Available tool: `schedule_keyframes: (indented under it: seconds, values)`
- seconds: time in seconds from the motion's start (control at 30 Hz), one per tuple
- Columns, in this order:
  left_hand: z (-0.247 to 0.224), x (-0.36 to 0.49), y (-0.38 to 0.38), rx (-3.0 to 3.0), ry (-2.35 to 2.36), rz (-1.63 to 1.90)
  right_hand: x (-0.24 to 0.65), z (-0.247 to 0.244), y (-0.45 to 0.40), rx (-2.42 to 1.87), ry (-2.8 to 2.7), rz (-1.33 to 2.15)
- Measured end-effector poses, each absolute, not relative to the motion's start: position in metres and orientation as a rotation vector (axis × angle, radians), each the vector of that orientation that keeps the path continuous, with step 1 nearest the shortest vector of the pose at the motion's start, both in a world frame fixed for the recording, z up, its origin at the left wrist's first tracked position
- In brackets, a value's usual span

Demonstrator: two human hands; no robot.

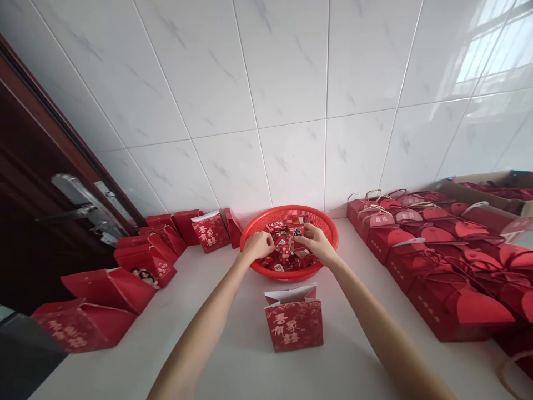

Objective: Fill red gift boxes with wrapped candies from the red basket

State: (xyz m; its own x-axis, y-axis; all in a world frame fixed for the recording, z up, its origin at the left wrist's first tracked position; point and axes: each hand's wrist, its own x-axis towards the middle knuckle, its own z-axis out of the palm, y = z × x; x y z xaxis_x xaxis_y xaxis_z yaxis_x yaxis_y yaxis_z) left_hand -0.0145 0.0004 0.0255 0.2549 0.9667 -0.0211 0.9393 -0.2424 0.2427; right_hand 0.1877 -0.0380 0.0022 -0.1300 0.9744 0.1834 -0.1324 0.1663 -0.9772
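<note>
Both my hands are over a red plastic basket (331, 226) that holds small red wrapped candies (283, 253). My left hand (259, 245) is at the basket's left side, its fingers curled into a pinch; what they hold, if anything, is hidden. On the right, my right hand (318, 244) has thumb and fingers closed on a small red candy packet (297, 231) with a dark character on it. A red paper gift bag (295, 328) with pale lettering stands upright between my forearms, its top open and its inside whitish.
Several red gift bags (158, 255) stand in a row along the left. Rows of closed red gift boxes (420, 272) with cord handles fill the right side, a cardboard box (495, 191) behind them. A tiled wall (287, 161) borders the white table; a dark door (37, 183) is at left.
</note>
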Motion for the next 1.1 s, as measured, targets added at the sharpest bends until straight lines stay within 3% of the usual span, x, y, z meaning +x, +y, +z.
schedule_keyframes:
  seconds: [0.17, 0.4, 1.1]
  values:
    - [0.024, -0.015, -0.002, 2.268, 1.655, -0.11, 0.189, 0.004, -0.039, -0.868, -1.319, 1.208]
    - [0.014, -0.02, 0.007, 2.216, 1.492, -0.067, 0.188, 0.006, -0.039, -0.884, -1.309, 1.169]
    - [0.008, -0.003, 0.012, 1.622, 1.055, 1.086, 0.186, 0.006, -0.037, -0.895, -1.214, 1.315]
